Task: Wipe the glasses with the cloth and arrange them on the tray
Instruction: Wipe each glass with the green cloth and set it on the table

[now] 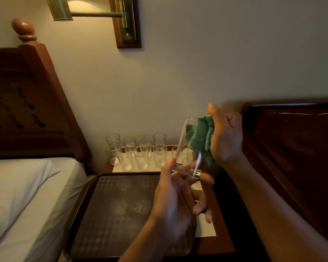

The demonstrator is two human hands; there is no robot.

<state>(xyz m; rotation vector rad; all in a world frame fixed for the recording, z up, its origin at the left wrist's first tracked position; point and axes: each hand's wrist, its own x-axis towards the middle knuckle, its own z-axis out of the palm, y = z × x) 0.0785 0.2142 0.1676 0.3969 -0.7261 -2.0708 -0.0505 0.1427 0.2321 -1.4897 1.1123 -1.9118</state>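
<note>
Hidden or unclear:
- Left hand (pixel 178 197): smeared by motion, finger outlines soft; thumb and fingers curled about the base of the held glass (pixel 187 146).
- Near right part of the tray (pixel 80 205): covered by the left forearm.
- Rightmost standing glass: mostly behind the held glass, only a sliver seen.
- Standing glasses (pixel 141 157): clear walls overlapping, so count approximate.
- Wall lamp (pixel 95 14): cut off at the top edge.

Surface and room:
- Wooden nightstand (pixel 222 233) against a cream wall (pixel 197 63), white sheet (pixel 206 229) laid on top.
- Dark tray with checked pattern and worn pale patches, lying on the near half, its left edge jutting toward the bed (pixel 36 214).
- White pillow (pixel 17 178) and carved headboard (pixel 27 101) with round finial at left; second headboard (pixel 292 148), dark and glossy, at right.

Counts:
- Glasses standing at the back of the nightstand beyond the tray: about nine, four behind, five in front.
- Held glass: one, raised above the tray's far right corner, tilted, mouth up.
- Cloth (pixel 201 142): one, green, bunched in the gripping right hand (pixel 225 137), pressed against the held glass near its mouth.
- Trays: one. Lamps: one. Hands: two.
</note>
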